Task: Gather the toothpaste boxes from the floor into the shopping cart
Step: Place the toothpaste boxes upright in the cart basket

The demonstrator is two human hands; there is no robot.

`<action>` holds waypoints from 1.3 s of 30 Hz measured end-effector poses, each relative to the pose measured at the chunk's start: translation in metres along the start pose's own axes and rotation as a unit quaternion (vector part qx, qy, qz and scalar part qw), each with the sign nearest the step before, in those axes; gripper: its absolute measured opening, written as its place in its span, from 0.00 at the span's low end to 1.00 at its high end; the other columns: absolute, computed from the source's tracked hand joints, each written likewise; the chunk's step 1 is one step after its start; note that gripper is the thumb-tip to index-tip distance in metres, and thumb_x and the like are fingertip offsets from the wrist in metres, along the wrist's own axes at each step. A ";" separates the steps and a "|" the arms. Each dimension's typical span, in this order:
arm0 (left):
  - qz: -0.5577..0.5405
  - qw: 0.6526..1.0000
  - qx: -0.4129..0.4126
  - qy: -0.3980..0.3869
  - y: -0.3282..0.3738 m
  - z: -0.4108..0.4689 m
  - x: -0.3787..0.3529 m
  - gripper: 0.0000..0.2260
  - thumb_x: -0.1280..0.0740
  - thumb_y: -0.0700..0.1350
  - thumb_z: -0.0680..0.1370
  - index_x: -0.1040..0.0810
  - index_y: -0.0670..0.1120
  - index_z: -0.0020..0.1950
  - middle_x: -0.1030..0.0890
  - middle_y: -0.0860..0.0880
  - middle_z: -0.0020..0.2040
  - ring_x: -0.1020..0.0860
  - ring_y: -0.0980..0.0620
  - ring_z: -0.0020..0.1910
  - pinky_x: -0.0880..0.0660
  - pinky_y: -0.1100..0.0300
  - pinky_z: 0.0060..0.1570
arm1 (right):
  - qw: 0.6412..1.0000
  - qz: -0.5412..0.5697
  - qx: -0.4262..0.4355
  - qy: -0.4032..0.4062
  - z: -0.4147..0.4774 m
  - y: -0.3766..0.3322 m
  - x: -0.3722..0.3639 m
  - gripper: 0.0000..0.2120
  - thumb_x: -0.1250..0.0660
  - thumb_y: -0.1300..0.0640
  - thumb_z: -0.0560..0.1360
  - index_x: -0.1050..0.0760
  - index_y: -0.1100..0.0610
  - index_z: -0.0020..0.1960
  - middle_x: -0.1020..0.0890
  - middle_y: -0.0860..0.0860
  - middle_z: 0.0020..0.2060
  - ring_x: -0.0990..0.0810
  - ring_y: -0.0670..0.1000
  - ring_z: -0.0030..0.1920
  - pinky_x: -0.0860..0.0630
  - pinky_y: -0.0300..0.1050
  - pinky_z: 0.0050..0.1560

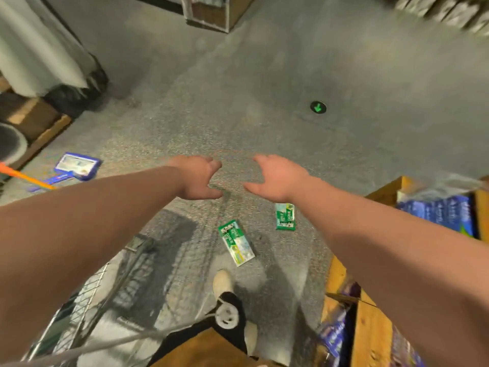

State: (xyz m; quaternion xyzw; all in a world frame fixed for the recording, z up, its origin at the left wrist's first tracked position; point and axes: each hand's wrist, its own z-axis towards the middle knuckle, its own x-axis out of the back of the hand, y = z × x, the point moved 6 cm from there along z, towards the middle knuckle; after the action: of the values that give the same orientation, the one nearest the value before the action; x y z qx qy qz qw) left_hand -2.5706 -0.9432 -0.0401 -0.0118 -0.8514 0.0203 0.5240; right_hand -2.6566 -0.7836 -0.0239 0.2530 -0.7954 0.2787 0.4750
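Two green-and-white toothpaste boxes lie flat on the grey speckled floor: one (236, 242) just ahead of my foot, the other (285, 216) a little to its right, partly under my right wrist. My left hand (199, 178) and my right hand (275, 177) are stretched forward side by side above the floor, beyond both boxes, fingers curled apart and holding nothing. The wire shopping cart (87, 308) stands at the lower left, its basket seen from above.
A wooden pallet with blue packages (439, 210) lines the right side. At the left are a blue-framed sign (78, 165) lying on the floor, an orange handle (29, 178) and a pallet with wrapped goods. A green arrow marker (318, 107) is on the floor ahead.
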 end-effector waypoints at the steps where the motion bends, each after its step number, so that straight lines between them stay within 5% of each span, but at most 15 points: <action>1: 0.005 1.000 -0.007 -0.001 0.005 0.019 -0.001 0.36 0.40 0.70 0.77 0.38 0.49 0.77 0.28 0.46 0.70 0.25 0.44 0.65 0.26 0.51 0.49 | 1.000 0.000 -0.010 0.002 0.006 0.015 -0.001 0.39 0.34 0.32 0.74 0.35 0.55 0.75 0.24 0.58 0.67 0.25 0.61 0.67 0.25 0.57 0.64; 11: -0.012 0.998 -0.058 -0.021 0.050 0.160 -0.039 0.42 0.49 0.76 0.71 0.35 0.48 0.74 0.25 0.46 0.64 0.24 0.46 0.58 0.20 0.49 0.49 | 0.995 0.020 -0.068 -0.071 0.072 0.134 -0.059 0.40 0.35 0.35 0.77 0.44 0.53 0.81 0.31 0.56 0.75 0.31 0.58 0.73 0.31 0.54 0.70; 16: -0.060 0.996 -0.024 -0.063 0.067 0.216 -0.092 0.38 0.41 0.73 0.76 0.37 0.48 0.76 0.27 0.45 0.67 0.25 0.44 0.61 0.23 0.43 0.54 | 0.993 0.028 -0.010 -0.113 0.123 0.164 -0.130 0.38 0.34 0.36 0.78 0.42 0.55 0.80 0.29 0.57 0.74 0.30 0.58 0.72 0.29 0.54 0.68; 21: -0.091 0.992 0.008 -0.087 0.074 0.283 -0.195 0.44 0.48 0.77 0.70 0.38 0.47 0.76 0.27 0.43 0.66 0.25 0.41 0.63 0.25 0.37 0.59 | 0.989 0.021 0.022 -0.142 0.189 0.192 -0.229 0.37 0.34 0.36 0.77 0.39 0.54 0.78 0.28 0.56 0.71 0.27 0.59 0.69 0.27 0.55 0.65; 28: -0.111 0.986 0.035 -0.119 0.083 0.365 -0.382 0.34 0.38 0.70 0.76 0.35 0.48 0.73 0.27 0.47 0.56 0.26 0.46 0.51 0.30 0.50 0.43 | 0.984 0.007 0.022 -0.175 0.275 0.231 -0.409 0.37 0.37 0.35 0.78 0.40 0.57 0.77 0.24 0.58 0.65 0.23 0.60 0.62 0.25 0.51 0.58; 31: -0.110 0.983 0.028 -0.146 0.086 0.400 -0.468 0.34 0.35 0.69 0.75 0.34 0.48 0.72 0.26 0.46 0.62 0.24 0.44 0.57 0.26 0.48 0.49 | 0.982 -0.005 0.033 -0.184 0.314 0.238 -0.498 0.34 0.36 0.38 0.79 0.38 0.58 0.75 0.22 0.59 0.61 0.22 0.59 0.58 0.27 0.49 0.51; 34: -0.082 0.982 0.010 -0.168 0.092 0.433 -0.543 0.35 0.31 0.65 0.74 0.35 0.48 0.74 0.27 0.47 0.66 0.24 0.43 0.63 0.26 0.46 0.54 | 0.980 -0.012 0.046 -0.195 0.347 0.246 -0.572 0.31 0.35 0.39 0.78 0.36 0.54 0.74 0.22 0.56 0.60 0.22 0.58 0.56 0.24 0.51 0.57; 39: -0.067 0.982 -0.014 -0.178 0.107 0.481 -0.624 0.33 0.24 0.58 0.69 0.30 0.52 0.71 0.25 0.49 0.61 0.25 0.45 0.62 0.26 0.41 0.61 | 0.985 0.025 0.065 -0.161 0.392 0.266 -0.634 0.25 0.32 0.47 0.78 0.31 0.56 0.71 0.21 0.52 0.53 0.21 0.52 0.49 0.21 0.49 0.53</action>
State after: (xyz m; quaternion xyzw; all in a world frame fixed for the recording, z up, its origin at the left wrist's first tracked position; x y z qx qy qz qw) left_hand -2.7194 -0.8730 -0.8181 0.0414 -0.9303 -0.0245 0.3636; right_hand -2.8083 -0.7736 -0.8010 0.3052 -0.8475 0.2973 0.3167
